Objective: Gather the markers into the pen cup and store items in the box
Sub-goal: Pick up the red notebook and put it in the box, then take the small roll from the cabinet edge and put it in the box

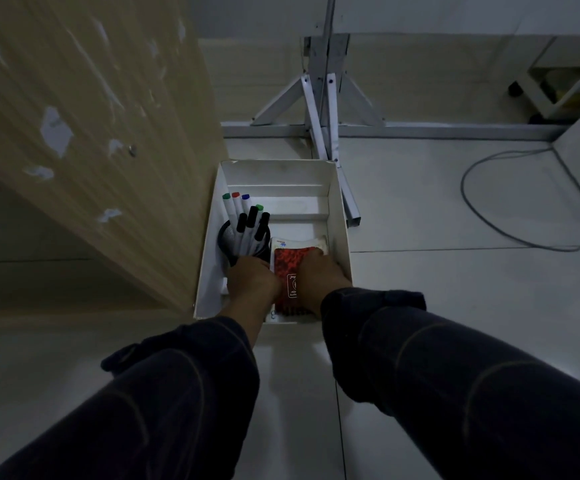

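Note:
A white open box point(338, 216) sits on the tiled floor beside a wooden panel. Inside it on the left stands a black mesh pen cup point(227, 239) holding several markers point(247, 223) with black, green, red and blue caps. A red patterned notebook point(290, 265) with a spiral edge lies in the box's right half. My left hand point(252, 280) reaches into the box and grips the cup's near side. Flat on the notebook's right side rests my right hand point(318, 275), its fingers curled over the edge. Both fingertips are partly hidden inside the box.
A tall wooden panel point(84, 133) stands close on the left of the box. A white metal stand point(319, 112) with floor bars is just behind it. A grey cable point(482, 220) loops on the floor at right. Dark sleeves cover both forearms.

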